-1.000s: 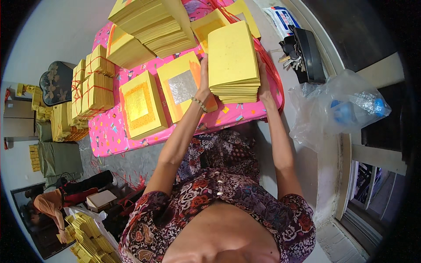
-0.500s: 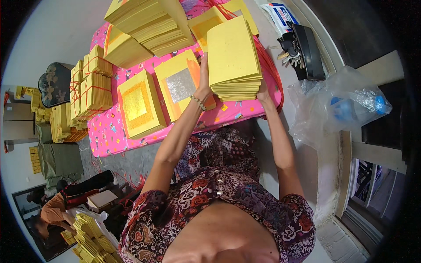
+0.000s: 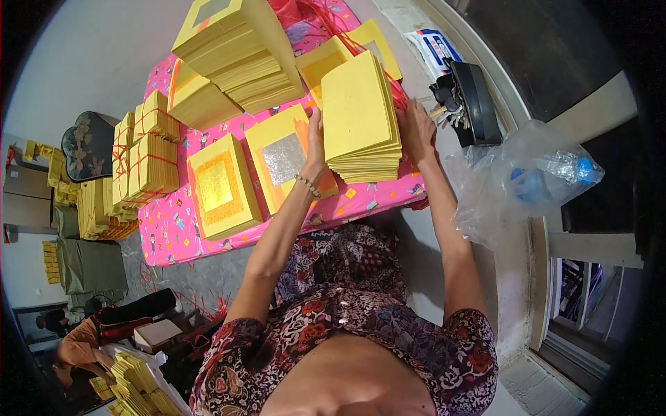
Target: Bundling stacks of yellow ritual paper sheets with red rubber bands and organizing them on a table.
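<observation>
Left of pink table [image 3: 161,234]: co-worker [image 3: 82,345] bent over, dark chair [image 3: 89,145], green-covered pile [image 3: 90,267]; on table's left end, red-tied yellow bundles [image 3: 152,166]; table's front, gold-square stack [image 3: 220,187]; table's right front, left hand [image 3: 316,147] flat, fingers straight, against plain yellow stack [image 3: 359,116]; table's right edge, right hand [image 3: 418,132] at red cords [image 3: 397,93], fingers bent, cannot tell if gripping; right of table, clear plastic bag [image 3: 485,197]

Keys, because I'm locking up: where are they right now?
In the head view's upper right, the keys are between the right hand and the black case.
</observation>
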Motion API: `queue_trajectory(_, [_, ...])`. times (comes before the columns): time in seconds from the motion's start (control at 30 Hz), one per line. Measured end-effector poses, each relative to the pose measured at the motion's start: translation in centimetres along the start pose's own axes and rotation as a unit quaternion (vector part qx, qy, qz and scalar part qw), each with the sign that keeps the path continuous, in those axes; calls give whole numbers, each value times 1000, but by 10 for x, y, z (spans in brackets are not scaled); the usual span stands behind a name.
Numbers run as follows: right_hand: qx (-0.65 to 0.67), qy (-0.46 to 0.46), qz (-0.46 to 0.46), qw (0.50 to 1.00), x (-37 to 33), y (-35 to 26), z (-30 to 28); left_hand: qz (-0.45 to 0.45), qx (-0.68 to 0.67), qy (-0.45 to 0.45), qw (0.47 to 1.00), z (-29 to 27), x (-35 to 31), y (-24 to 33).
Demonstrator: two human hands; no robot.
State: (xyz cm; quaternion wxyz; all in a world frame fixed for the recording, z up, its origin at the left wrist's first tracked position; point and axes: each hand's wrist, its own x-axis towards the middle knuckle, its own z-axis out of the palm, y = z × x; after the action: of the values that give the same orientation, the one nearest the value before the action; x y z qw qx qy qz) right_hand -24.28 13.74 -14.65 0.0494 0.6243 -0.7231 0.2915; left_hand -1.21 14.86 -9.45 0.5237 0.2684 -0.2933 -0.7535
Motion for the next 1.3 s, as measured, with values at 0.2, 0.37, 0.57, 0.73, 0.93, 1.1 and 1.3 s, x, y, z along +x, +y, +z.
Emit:
queue_trajectory(0.2, [-30, 8, 16, 999, 2, 3, 8, 53, 64, 20, 996, -14, 8, 0])
queue_trajectory(0.37, [28, 57, 10, 998, -25, 2, -15, 74, 120, 48, 989, -9, 3, 8])
queue_trajectory(0.57, [99, 123, -3, 987, -55, -41, -93, 201, 177, 138, 954, -8, 1, 27])
queue_trajectory(0.73, [94, 133, -4, 987, -29, -56, -138, 401, 294, 91, 863, 26, -2, 54])
queue_trajectory(0.93, [97, 241, -20, 965, 37, -70, -161, 314, 408, -39, 856, 78, 2, 90])
queue_trajectory(1.1, [122, 277, -113, 946, 67, -103, -178, 110, 388, -126, 906, 124, 24, 111])
queue_trajectory(1.3, [136, 261, -188, 937, 72, -125, -182, -101, -90, -228, 964, 134, 68, 124])
